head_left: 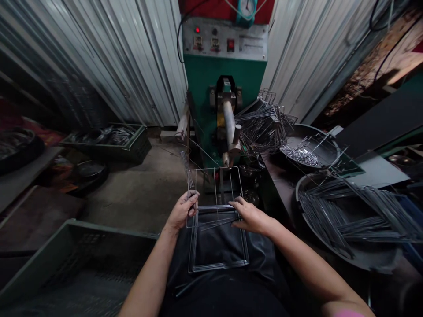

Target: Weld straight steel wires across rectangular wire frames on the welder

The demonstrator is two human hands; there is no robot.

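My left hand [187, 208] is closed on the left side of a rectangular wire frame [215, 185], which has thin wires running lengthwise inside it. On the opposite side, my right hand [247, 215] pinches the frame's right edge. The far edge of the frame reaches the electrode tip [226, 159] of a green spot welding machine [200, 83]; whether they touch I cannot tell. Below my hands, a stack of plain rectangular wire frames [220, 266] lies across my lap on a dark apron. A few loose wires [220, 223] lie across the near part of the frame.
Heaped bent wire pieces [261, 127] sit right of the machine. Beside them stand a round pan [333, 145] with short metal pieces and a larger pan [299, 193] with wire frames. A green crate [69, 226] is at lower left, another crate [140, 147] farther back.
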